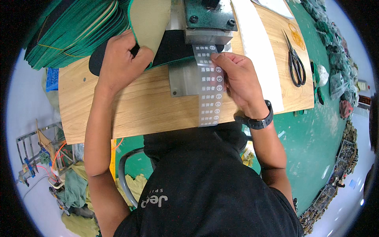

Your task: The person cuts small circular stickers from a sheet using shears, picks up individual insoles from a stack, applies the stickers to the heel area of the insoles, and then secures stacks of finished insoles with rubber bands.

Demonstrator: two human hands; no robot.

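My left hand (125, 59) is closed round the edge of a green-rimmed insole (150, 21), whose beige underside faces up. Beneath it a black insole (169, 49) lies flat, its right end under the metal block of a press (211, 27). In a pinch between thumb and fingers, my right hand (239, 73) grips a clear label strip (209, 96) with rows of white print. That strip runs from under the press block, across the steel plate (181, 83), down to the table's near edge. The fingertips of my left hand are partly hidden by the beige insole.
A thick stack of green-edged insoles (79, 35) fills the far left of the wooden table (118, 114). Black-handled scissors (295, 63) and yellow rubber bands (296, 36) lie at the right, past a long white sheet (264, 59). Bagged goods (337, 59) line the floor's right side.
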